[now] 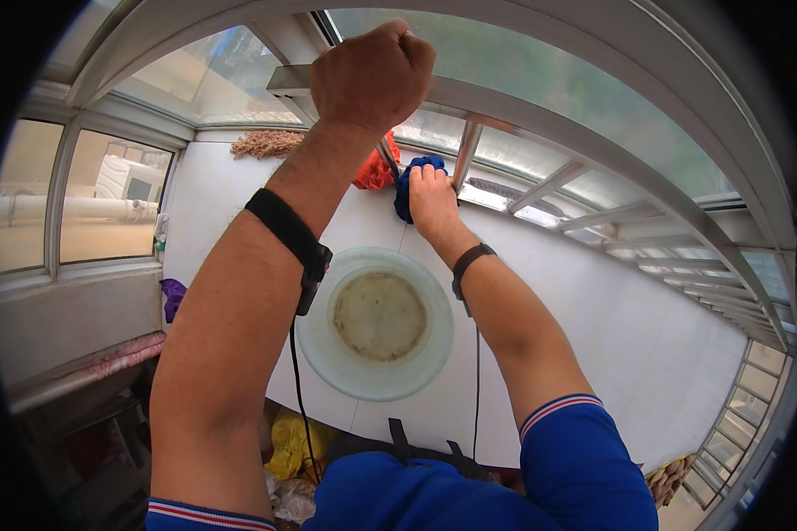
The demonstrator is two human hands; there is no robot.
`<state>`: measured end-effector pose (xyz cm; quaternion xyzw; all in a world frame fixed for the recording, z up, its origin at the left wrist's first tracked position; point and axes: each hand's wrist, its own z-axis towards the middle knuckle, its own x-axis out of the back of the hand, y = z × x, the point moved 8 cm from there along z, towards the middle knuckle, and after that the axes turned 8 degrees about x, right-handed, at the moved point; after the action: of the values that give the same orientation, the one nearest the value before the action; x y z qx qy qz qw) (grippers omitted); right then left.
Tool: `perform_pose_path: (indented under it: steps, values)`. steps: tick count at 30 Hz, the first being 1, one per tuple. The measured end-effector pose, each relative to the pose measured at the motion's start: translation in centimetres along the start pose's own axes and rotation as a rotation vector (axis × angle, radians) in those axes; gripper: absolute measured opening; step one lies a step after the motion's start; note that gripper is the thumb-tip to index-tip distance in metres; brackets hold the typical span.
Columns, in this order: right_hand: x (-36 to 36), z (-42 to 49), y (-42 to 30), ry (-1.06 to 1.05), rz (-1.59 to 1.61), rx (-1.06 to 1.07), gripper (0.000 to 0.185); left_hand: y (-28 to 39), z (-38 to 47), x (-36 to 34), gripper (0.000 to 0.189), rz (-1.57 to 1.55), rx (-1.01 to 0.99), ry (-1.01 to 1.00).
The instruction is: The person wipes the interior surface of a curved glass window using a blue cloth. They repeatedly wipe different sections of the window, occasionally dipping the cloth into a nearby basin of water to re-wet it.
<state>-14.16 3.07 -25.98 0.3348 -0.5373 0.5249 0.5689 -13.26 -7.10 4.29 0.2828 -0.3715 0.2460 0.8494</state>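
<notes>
My left hand (375, 73) is closed in a fist around the upper metal rail (544, 113) of the window guard. Lower down, my right hand (433, 199) grips a bunched dark blue cloth (404, 196) at the foot of the metal bars. A red cloth or bag (374, 171) lies just left of the blue cloth, partly behind my left wrist. Below both hands, a pale translucent plastic basin (312, 345) rests on the white surface (571, 318); its round bottom looks brownish.
Dried plant heads (265, 143) lie by the window at the back left. Slanting metal bars (548, 187) run along the right side. A purple item (173, 299) hangs at the left edge. Yellow plastic (289, 441) sits below the front edge. Black cables hang from both wristbands.
</notes>
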Motion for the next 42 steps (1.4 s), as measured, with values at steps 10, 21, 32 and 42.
perform_pose_path:
  steps: [10,21,32,42]
  values:
    - [-0.3,-0.4,-2.0,0.008,0.005,0.128,0.049,-0.2,0.0,-0.2,0.032,-0.007,-0.005,0.021]
    - [-0.1,-2.9,-1.5,-0.277,-0.326,0.171,0.041,-0.3,0.2,-0.3,0.032,-0.004,0.06,-0.11]
    - [-0.6,-0.3,-2.4,0.008,-0.074,0.097,0.051,-0.5,0.1,-0.7,0.033,0.004,0.033,-0.101]
    - [1.2,-7.3,0.6,-0.142,0.025,0.212,0.01,-0.3,0.1,-0.3,0.032,-0.02,0.053,-0.092]
